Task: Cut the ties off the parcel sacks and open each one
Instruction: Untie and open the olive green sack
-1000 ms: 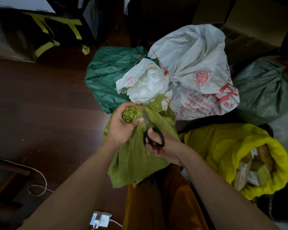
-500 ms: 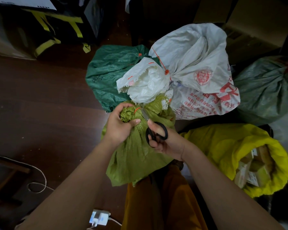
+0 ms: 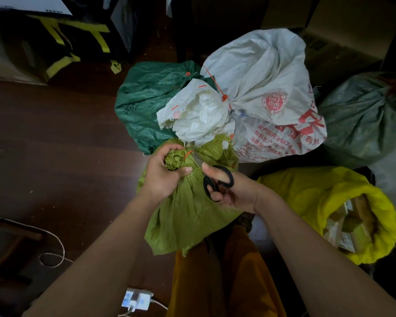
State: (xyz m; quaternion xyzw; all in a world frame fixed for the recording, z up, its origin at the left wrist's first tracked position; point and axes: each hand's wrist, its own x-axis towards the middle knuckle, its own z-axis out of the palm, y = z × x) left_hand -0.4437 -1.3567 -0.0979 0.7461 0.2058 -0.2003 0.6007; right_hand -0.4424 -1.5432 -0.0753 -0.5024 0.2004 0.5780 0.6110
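Dark wooden floor (image 3: pixel 55 156) lies bare to the left; sacks crowd the far and right sides. Nearest, the olive-green sack (image 3: pixel 192 216) leans against a white sack (image 3: pixel 261 88). Left hand (image 3: pixel 162 177) grips its bunched neck by the orange tie (image 3: pixel 188 154); right hand (image 3: pixel 233 193) holds black-handled scissors (image 3: pixel 217 179), blades at the tie.

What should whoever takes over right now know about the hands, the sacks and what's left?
Left hand grips the bunched neck of the olive sack, just below its orange tie.
Right hand holds the scissors, blades at that tie; it looks uncut.
Done: yellow sack lies open on the right, boxes showing.
Left: cut this tie and open the sack; then the white sack, tied with an orange tie, the dark green sack and the grey-green sack.
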